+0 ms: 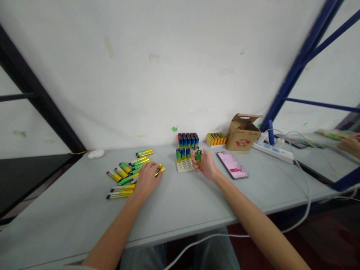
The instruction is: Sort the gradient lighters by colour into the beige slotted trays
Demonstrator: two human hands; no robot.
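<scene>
I read the right hand (206, 165) closed firmly around an upright green-blue cylindrical stick (198, 158), just beside a white perforated plastic tray (185, 167); the left hand (147, 179) lies curled on loose yellow-green cylindrical sticks (126, 180), its grip beyond my view

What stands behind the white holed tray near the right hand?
A block of upright blue-and-black tubes stands behind the white holed tray; the tray's own green-blue tubes hide the block's base.
</scene>
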